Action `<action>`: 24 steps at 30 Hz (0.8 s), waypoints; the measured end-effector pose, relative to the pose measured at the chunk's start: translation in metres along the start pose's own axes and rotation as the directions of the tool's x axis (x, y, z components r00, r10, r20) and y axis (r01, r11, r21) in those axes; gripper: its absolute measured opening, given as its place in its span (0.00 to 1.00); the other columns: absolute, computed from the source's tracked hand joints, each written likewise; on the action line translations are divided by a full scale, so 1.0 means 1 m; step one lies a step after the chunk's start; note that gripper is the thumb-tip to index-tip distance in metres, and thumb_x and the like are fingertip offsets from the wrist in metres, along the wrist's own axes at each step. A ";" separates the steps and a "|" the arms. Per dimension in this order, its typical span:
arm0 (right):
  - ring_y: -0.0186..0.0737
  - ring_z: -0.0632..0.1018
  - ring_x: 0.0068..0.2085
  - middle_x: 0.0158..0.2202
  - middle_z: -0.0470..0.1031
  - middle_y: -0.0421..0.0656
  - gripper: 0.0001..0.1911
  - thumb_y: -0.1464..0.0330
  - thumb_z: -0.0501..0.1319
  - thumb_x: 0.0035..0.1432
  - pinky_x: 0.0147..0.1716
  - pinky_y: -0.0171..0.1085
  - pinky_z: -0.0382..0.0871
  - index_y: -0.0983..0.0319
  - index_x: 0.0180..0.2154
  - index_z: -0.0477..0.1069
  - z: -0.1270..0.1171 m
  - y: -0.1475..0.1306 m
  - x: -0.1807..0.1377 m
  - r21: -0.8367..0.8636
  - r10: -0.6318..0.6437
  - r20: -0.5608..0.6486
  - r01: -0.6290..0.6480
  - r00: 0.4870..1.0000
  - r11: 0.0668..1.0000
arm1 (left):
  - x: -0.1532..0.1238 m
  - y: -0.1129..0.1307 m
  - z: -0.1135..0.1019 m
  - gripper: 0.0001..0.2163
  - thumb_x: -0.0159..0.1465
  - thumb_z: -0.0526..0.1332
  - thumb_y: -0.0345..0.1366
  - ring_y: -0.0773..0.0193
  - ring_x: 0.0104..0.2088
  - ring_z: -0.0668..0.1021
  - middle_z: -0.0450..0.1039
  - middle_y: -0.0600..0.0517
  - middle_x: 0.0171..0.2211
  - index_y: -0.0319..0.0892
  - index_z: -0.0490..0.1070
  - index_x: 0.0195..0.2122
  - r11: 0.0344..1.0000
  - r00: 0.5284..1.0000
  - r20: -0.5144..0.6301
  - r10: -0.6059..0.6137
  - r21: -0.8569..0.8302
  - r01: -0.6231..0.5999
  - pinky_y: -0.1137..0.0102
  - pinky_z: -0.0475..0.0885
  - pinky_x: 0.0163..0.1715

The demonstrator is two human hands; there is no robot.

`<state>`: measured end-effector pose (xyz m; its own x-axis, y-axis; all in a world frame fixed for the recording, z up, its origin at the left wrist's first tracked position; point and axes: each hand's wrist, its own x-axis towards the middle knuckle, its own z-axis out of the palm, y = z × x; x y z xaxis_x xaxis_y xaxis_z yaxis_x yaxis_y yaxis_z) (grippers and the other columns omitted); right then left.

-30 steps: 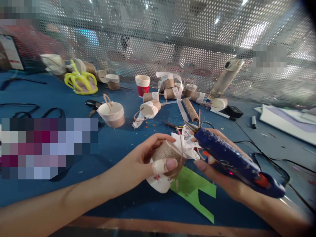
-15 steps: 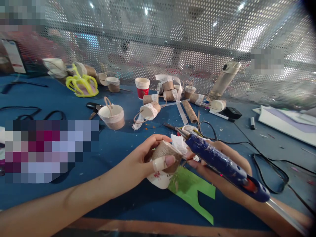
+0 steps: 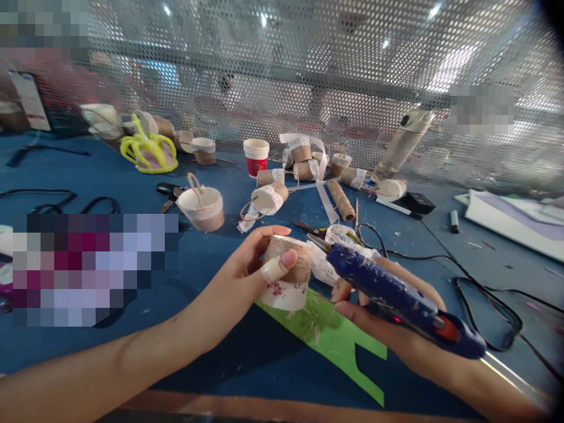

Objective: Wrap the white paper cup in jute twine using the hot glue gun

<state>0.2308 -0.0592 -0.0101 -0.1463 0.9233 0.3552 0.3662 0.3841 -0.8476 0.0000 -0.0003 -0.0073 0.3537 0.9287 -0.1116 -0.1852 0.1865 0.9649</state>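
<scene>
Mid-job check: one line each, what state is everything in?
Left hand: curled around the twine-wrapped cup
Twine-wrapped cup: held, lower printed part unwrapped
Right hand: holding the glue gun
Glue gun: red light lit, stick protruding from rear
Handled cup: upright, open
Red cup: upright
Twine roll: lying on its side
Green sheet: notched, on the table

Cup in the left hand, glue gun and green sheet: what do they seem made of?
Cup: probably paper, white with red print, wrapped in rough, fibrous twine.
Glue gun: likely plastic, blue, slightly shiny, with pale scuffs or residue; nozzle probably metal, with grey sheen.
Green sheet: thin, with crisp edges, perhaps paper or card; matte, with smears.
</scene>
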 end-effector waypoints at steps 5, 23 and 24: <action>0.40 0.83 0.34 0.33 0.82 0.34 0.11 0.69 0.75 0.51 0.31 0.35 0.79 0.51 0.33 0.76 0.004 0.004 0.001 0.085 0.080 -0.020 -0.078 0.997 0.993 | -0.001 -0.001 0.000 0.19 0.61 0.72 0.45 0.57 0.47 0.79 0.80 0.53 0.46 0.50 0.74 0.51 0.997 0.999 0.010 -0.038 -0.072 0.038 0.67 0.72 0.43; 0.38 0.81 0.28 0.29 0.81 0.35 0.09 0.67 0.74 0.52 0.29 0.34 0.79 0.54 0.28 0.75 0.011 0.004 0.006 0.178 0.156 -0.028 -0.149 0.987 0.973 | -0.003 -0.001 0.000 0.18 0.61 0.72 0.45 0.58 0.45 0.81 0.82 0.52 0.46 0.50 0.76 0.50 0.980 0.991 0.077 -0.110 -0.157 0.121 0.68 0.74 0.40; 0.38 0.81 0.29 0.29 0.81 0.35 0.09 0.66 0.73 0.52 0.29 0.35 0.79 0.54 0.28 0.74 0.011 0.004 0.006 0.173 0.157 -0.025 -0.150 0.987 0.973 | -0.003 -0.001 0.000 0.18 0.61 0.72 0.45 0.58 0.44 0.81 0.82 0.52 0.46 0.50 0.76 0.50 0.980 0.991 0.076 -0.111 -0.158 0.122 0.68 0.74 0.40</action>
<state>0.2216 -0.0517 -0.0157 -0.0640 0.9716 0.2278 0.2195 0.2364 -0.9465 -0.0006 -0.0038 -0.0079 0.4405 0.8752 -0.1998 -0.2833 0.3467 0.8942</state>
